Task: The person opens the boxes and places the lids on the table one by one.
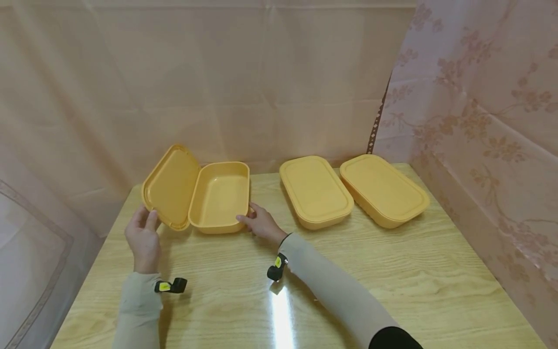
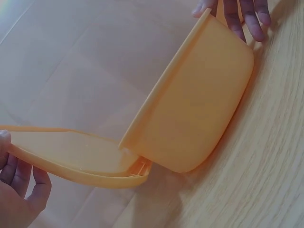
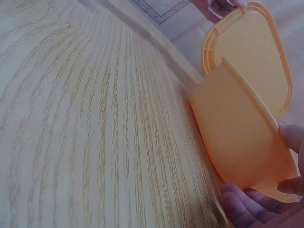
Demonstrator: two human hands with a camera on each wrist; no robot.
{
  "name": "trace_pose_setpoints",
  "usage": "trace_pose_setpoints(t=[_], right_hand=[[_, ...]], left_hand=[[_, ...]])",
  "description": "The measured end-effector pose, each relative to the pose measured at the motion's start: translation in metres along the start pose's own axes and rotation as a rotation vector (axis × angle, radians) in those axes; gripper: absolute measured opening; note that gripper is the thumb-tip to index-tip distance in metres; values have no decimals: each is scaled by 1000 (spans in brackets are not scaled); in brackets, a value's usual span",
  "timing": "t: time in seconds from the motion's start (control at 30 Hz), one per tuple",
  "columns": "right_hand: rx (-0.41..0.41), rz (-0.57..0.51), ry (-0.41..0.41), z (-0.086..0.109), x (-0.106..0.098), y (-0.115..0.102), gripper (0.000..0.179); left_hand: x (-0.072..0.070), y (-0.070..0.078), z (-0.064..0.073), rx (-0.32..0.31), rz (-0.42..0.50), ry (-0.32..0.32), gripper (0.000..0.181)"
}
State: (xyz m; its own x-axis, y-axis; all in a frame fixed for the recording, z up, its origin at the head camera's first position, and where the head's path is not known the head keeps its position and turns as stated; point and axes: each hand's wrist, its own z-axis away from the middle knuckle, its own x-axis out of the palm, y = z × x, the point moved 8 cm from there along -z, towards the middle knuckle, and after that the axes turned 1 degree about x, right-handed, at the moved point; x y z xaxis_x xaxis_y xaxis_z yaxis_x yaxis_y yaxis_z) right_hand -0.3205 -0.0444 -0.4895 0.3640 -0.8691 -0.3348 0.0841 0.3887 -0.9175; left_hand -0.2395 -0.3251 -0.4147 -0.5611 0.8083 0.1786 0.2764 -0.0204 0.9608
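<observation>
A yellow plastic box [image 1: 220, 196] sits at the back left of the table with its inside bare. Its lid [image 1: 172, 189] is swung up and out to the left, joined along the box's left side. My left hand [image 1: 145, 237] pinches the lid's outer edge between thumb and fingers. At the box's right front corner, my right hand [image 1: 263, 225] grips the wall, thumb at the rim and fingers [image 3: 242, 204] low on the outside. In the left wrist view the lid [image 2: 76, 152] tilts away from the box wall [image 2: 194, 95].
Two more yellow boxes with lids on, one [image 1: 317, 191] right of centre and another [image 1: 383, 189] beside it, stand along the back of the wooden table [image 1: 244, 300]. A beige curtain [image 1: 218, 82] hangs behind, and a floral cloth [image 1: 492, 121] on the right.
</observation>
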Motion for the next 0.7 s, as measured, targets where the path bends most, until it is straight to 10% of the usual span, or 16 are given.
trace_pose_setpoints(t=[0.7], right_hand=[[-24, 13, -8, 2, -1, -3, 57]], left_hand=[[-8, -10, 0, -70, -56, 13, 31]])
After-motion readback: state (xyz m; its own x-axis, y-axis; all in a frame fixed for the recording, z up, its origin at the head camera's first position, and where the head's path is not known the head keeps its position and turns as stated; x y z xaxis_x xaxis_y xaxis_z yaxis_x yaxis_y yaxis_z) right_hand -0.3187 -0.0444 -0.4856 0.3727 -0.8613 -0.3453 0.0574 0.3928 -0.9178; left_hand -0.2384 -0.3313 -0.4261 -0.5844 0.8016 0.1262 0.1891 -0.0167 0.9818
